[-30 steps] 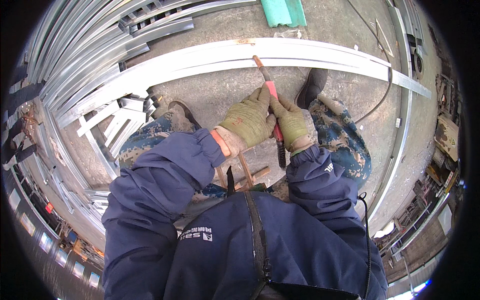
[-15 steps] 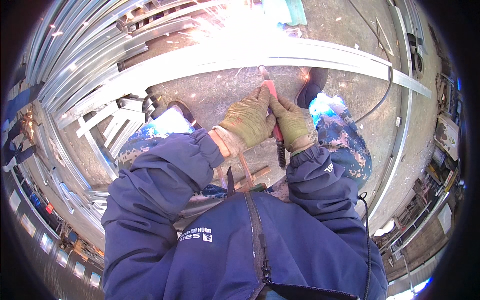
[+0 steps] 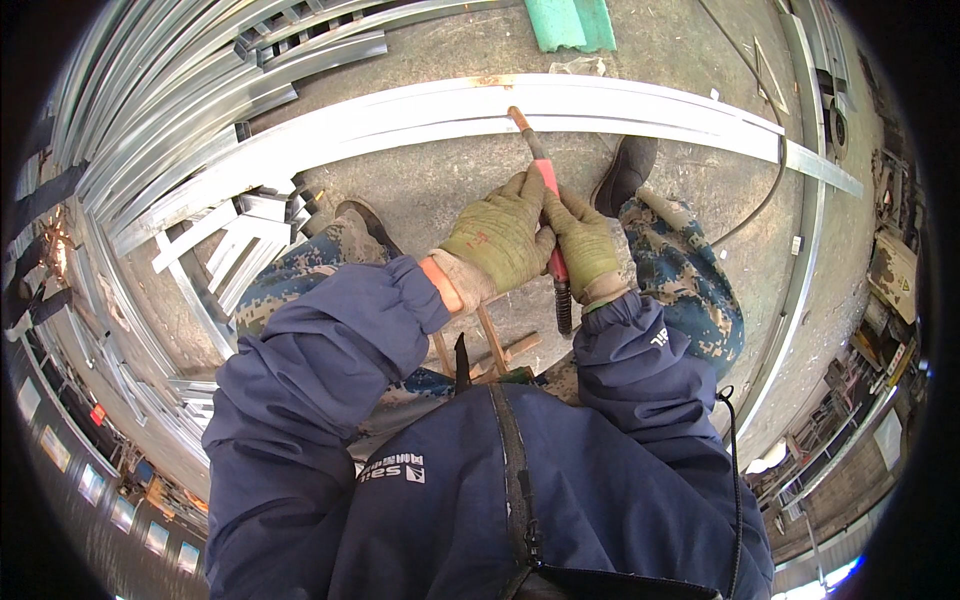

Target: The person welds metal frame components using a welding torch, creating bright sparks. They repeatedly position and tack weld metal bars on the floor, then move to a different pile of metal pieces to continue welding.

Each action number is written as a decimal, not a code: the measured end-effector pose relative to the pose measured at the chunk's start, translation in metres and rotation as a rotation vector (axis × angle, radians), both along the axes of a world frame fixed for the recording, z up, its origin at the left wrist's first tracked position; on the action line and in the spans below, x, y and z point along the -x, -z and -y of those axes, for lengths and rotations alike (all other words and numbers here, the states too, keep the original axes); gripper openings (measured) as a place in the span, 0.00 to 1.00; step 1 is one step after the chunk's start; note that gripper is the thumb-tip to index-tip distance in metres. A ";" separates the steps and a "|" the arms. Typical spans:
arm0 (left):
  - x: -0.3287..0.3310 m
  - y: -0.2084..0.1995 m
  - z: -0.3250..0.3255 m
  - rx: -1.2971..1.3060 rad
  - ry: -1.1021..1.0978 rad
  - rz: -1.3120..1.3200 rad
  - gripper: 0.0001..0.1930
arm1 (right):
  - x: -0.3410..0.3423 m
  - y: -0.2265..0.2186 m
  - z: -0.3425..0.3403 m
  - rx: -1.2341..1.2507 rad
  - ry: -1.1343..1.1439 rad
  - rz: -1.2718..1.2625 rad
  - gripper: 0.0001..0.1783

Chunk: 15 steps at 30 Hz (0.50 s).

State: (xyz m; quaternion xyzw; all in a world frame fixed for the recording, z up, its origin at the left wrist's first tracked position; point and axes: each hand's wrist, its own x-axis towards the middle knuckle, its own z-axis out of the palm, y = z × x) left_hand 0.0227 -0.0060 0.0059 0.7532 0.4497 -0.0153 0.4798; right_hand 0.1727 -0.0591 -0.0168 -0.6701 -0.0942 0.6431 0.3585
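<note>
Both my hands wear greenish-yellow work gloves and are closed round a red-handled welding torch (image 3: 544, 172). My left hand (image 3: 497, 230) wraps the handle from the left. My right hand (image 3: 584, 240) grips it from the right, close against the left. The torch's dark neck and copper-coloured nozzle point away from me, the tip over the near part of a long silver metal beam (image 3: 640, 100). Whether the tip touches the beam, I cannot tell. A rusty brown mark (image 3: 492, 82) shows on the beam's far edge. Below my hands hangs the torch's black ribbed cable sleeve (image 3: 563, 308).
Long metal profiles (image 3: 150, 120) are stacked at the left, with short cut pieces (image 3: 245, 240) nearer. A green sheet (image 3: 572, 25) lies beyond the beam. A black cable (image 3: 768, 190) crosses the beam at right. My shoes (image 3: 627, 175) stand just this side of it.
The glaring white light and flying sparks at the beam have gone out. The torch tip has shifted slightly up and left. Both hands keep their grip almost in place.
</note>
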 end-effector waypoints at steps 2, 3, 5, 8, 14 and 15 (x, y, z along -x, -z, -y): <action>-0.001 0.000 0.001 -0.025 -0.004 -0.002 0.41 | -0.001 -0.001 0.001 0.012 -0.018 0.025 0.25; 0.000 0.001 0.002 -0.047 -0.005 -0.014 0.41 | -0.001 -0.001 -0.001 0.028 -0.038 0.035 0.25; 0.000 0.002 0.004 -0.069 -0.009 -0.035 0.40 | 0.000 0.000 -0.001 0.031 -0.057 0.028 0.25; -0.002 -0.001 0.002 -0.062 -0.005 -0.045 0.40 | -0.001 0.000 -0.001 0.010 -0.044 -0.004 0.24; 0.002 0.005 0.000 -0.057 -0.015 0.027 0.40 | 0.003 -0.001 -0.002 0.016 0.000 -0.012 0.23; 0.001 0.005 0.001 -0.072 -0.013 0.025 0.40 | 0.002 -0.001 -0.002 0.016 0.004 -0.009 0.23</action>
